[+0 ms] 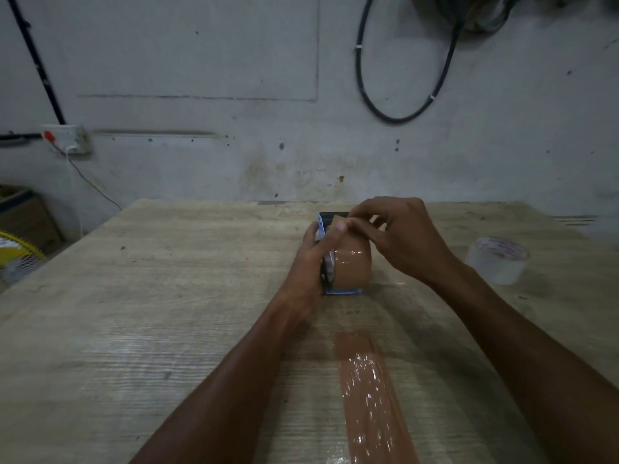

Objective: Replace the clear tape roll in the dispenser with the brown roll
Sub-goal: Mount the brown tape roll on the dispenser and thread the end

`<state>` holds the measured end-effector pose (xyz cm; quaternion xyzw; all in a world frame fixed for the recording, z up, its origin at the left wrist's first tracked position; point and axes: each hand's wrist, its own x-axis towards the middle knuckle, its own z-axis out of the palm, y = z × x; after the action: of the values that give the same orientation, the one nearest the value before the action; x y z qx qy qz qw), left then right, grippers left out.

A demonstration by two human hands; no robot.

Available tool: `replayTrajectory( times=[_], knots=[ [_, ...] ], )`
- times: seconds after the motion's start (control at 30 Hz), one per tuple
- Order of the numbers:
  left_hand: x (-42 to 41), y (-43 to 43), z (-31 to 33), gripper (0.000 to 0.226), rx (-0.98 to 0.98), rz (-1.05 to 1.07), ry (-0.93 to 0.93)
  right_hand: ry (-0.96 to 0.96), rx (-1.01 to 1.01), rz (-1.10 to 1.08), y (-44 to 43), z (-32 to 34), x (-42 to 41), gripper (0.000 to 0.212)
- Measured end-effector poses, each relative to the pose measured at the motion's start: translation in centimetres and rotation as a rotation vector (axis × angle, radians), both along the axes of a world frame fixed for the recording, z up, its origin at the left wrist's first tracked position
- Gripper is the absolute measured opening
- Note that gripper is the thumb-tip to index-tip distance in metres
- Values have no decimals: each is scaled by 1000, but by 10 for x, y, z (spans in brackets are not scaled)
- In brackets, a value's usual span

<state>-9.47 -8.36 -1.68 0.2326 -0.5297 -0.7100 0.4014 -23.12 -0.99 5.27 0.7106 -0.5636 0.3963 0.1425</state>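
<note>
Brown roll (353,266) sits in the dispenser (343,291), which stands on the wooden counter (167,296) a little right of centre and towards the far edge. My left hand (310,259) wraps around the dispenser's left side, fingers curled over its frame and the thumb lying across the top of the roll. My right hand (398,236) reaches in from the right, and its thumb and fingertips pinch the loose end of the tape at the top of the roll, near the dispenser's dark front end. The clear roll (499,261) lies flat on the counter well to the right, apart from both hands. Nearer to me, a long strip (371,390) of shiny brown tape is stuck to the counter, running from just below the dispenser towards the near edge. Behind the counter is a scuffed grey wall (234,78) with a looped black cable (363,85) hanging at upper right and a white socket (67,139) at left. A yellow fan (20,249) shows at the left edge.
</note>
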Motion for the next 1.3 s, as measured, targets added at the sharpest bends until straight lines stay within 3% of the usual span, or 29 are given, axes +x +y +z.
replayTrajectory(
  times=[0.1,0.2,0.8,0.93,1.03,1.3],
  knots=[
    [0,-1,-2,53,-37,3,-30,29,37,10,-2,1,-1,7],
    [1,-1,-2,51,-53,-1,-44,-8,78,0,-3,0,-2,5],
    [7,1,1,102,-3,0,-46,-463,184,-60,-13,3,4,9],
    [7,3,2,87,130,-26,13,-480,217,-50,-12,2,8,11],
    [5,0,1,95,213,-62,9,-448,233,-46,-10,1,12,12],
    [7,-5,0,80,221,-68,85,-565,263,-7,-5,1,17,14]
  ],
)
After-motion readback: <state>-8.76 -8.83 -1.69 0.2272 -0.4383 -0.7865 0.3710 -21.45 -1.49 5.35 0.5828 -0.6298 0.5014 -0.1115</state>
